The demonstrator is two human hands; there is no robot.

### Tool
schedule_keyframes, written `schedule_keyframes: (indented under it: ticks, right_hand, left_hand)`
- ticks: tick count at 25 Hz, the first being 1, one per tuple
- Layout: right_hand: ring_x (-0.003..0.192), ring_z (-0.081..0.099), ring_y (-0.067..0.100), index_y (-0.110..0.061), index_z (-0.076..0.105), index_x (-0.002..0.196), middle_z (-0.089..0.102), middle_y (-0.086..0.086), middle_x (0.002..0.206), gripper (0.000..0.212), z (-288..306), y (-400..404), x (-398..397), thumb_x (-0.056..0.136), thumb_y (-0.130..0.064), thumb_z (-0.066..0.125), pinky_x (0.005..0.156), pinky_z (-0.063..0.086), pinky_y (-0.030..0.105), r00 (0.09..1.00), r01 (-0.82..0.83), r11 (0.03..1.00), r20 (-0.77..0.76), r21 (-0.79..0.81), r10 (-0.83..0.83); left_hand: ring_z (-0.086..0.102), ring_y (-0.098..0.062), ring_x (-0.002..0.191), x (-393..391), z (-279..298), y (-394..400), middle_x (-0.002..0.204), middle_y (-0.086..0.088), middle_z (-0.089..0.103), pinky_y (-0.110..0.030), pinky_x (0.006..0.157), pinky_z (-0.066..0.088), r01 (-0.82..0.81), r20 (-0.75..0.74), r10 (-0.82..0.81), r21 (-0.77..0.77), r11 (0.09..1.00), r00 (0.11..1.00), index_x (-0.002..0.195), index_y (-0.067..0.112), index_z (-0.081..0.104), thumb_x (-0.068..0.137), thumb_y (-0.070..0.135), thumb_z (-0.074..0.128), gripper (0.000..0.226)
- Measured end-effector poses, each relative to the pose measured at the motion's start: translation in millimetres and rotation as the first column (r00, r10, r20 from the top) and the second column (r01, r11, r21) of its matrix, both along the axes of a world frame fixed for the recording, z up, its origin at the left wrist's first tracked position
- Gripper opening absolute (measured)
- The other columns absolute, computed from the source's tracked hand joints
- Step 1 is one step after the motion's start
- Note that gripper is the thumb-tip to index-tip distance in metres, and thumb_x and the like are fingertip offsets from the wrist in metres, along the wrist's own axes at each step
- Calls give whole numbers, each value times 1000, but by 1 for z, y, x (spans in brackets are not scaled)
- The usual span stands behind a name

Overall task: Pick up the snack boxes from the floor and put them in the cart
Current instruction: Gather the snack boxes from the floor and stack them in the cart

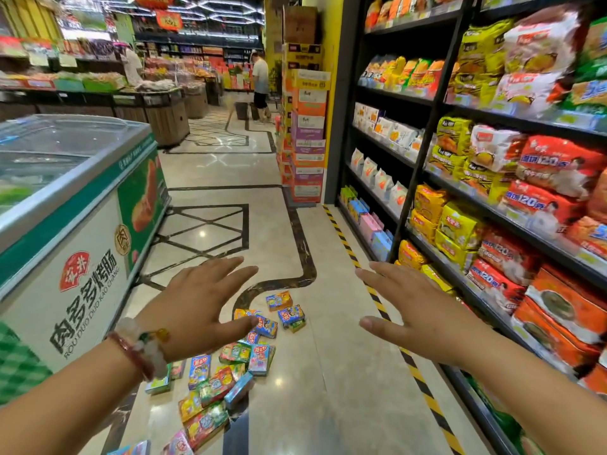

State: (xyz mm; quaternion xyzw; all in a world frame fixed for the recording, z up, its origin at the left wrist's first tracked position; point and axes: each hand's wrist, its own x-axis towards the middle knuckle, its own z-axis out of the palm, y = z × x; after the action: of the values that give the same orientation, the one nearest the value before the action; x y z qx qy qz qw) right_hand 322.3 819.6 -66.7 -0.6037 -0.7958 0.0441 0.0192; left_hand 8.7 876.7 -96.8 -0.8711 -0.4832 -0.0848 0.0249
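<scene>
Several small colourful snack boxes (230,366) lie scattered on the shiny tiled floor, from the middle of the view down to the bottom edge. My left hand (193,303) is stretched out flat above them, fingers straight, holding nothing; beaded bracelets circle its wrist. My right hand (417,310) is held out the same way, flat and empty, over bare floor to the right of the boxes. No cart is in view.
A chest freezer (75,205) stands close on the left. Black shelves (492,178) full of snack bags line the right, edged by yellow-black floor tape (377,297). A stack of cartons (305,133) rises ahead; a person (261,83) stands far down the aisle.
</scene>
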Motion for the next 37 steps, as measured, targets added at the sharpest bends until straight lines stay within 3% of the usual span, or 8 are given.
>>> schedule_keyframes:
  ticks: [7, 14, 18, 23, 26, 30, 35, 37]
  right_hand:
    - [143, 0, 6, -46, -1, 148, 0, -17, 158, 72, -27, 188, 16, 87, -67, 31, 112, 6, 22, 997, -67, 998, -32, 16, 67]
    - [143, 4, 9, -42, 2, 149, 5, -12, 158, 78, -60, 348, 9, 82, -77, 20, 112, 5, 22, 988, -155, 988, -5, -8, 155]
    - [143, 3, 7, -42, 2, 149, 4, -14, 158, 72, -83, 430, 6, 89, -70, 30, 109, 3, 17, 987, -155, 987, -54, -36, 153]
    - [143, 5, 7, -43, 2, 149, 6, -15, 157, 109, -121, 535, 2, 52, -92, -15, 103, 0, 14, 992, -127, 991, -32, -48, 126]
    - [144, 9, 11, -43, 7, 149, 10, -14, 157, 105, -152, 598, -1, 58, -88, -19, 105, 1, 17, 994, -92, 994, -70, -66, 87]
    - [125, 48, 23, -24, 45, 140, 50, 3, 139, 74, -227, 677, -1, 90, -71, 18, 99, 29, 30, 996, -92, 973, -35, -211, 86]
    - [139, 30, 19, -28, 32, 148, 33, -2, 152, 73, -386, 747, 4, 84, -64, 36, 107, 9, 21, 986, -149, 977, -102, -151, 135]
    - [134, 42, 23, -22, 40, 144, 43, 2, 147, 71, -495, 764, 0, 81, -54, 43, 106, 18, 24, 982, -157, 954, -144, -256, 123]
  left_hand:
    - [16, -12, 143, 16, -23, 160, 157, 10, 15, -32, 114, 15, -51, -2, 51, -19, 999, 999, 149, 39, 13, 54, 94, -4, 111]
    - [49, -30, 126, 19, -54, 304, 140, -8, 50, -49, 99, 40, -86, -60, 89, 48, 995, 994, 138, 22, 47, 77, 70, 35, 78]
    - [59, -31, 113, 21, -78, 385, 129, -11, 59, -41, 94, 45, -64, -53, 69, 87, 994, 996, 129, 20, 52, 76, 65, 40, 71]
    - [63, -32, 108, 26, -111, 507, 123, -13, 63, -50, 83, 51, -22, -17, 23, 64, 998, 1000, 124, 19, 55, 74, 63, 41, 69]
    - [62, -34, 109, 28, -141, 582, 124, -13, 62, -49, 83, 50, 1, -8, -1, 11, 1000, 1000, 126, 19, 54, 73, 63, 41, 70]
    - [59, -36, 114, 36, -204, 662, 126, -13, 61, -52, 88, 48, 51, -10, -51, -37, 998, 999, 126, 20, 49, 73, 61, 41, 68]
    - [52, -33, 119, 46, -347, 712, 129, -15, 57, -45, 94, 44, -26, 75, 33, -96, 995, 997, 128, 19, 45, 73, 58, 42, 68]
    - [53, -33, 118, 51, -458, 720, 129, -16, 58, -45, 92, 46, -70, 70, 81, -157, 985, 994, 128, 16, 49, 73, 58, 42, 68]
